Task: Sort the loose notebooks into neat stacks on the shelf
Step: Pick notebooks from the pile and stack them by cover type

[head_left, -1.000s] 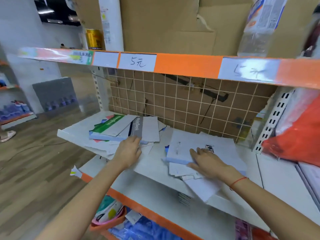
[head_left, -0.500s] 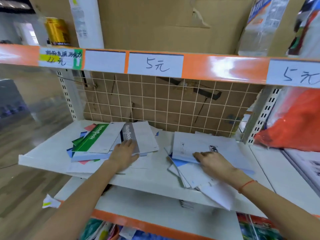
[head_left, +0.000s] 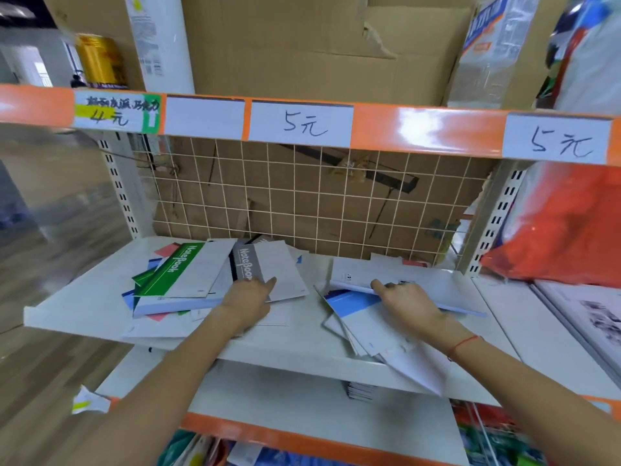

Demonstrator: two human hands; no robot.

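Two loose heaps of notebooks lie on the white shelf [head_left: 84, 304]. The left heap holds a green notebook [head_left: 174, 274] beside a grey notebook [head_left: 265, 267], over red and blue ones. My left hand [head_left: 247, 297] rests on the grey notebook's near edge, fingers extended. The right heap has a white notebook [head_left: 420, 280] on top, a blue-and-white notebook [head_left: 349, 302] under it, and several white ones fanned over the shelf's front edge. My right hand [head_left: 406, 297] grips the white notebook's near edge, with the fingers tucked under it.
A wire grid [head_left: 302, 203] backed with cardboard closes the rear. Above runs the orange upper shelf edge [head_left: 420, 129] with price labels. An orange bag [head_left: 564, 230] fills the bay to the right. A lower shelf [head_left: 268, 398] holds a small dark stack [head_left: 361, 390].
The view has swung left to face the shelf squarely and closer. Both hands stay on their heaps; the right hand has lifted the top white notebook's edge, showing the blue one beneath.
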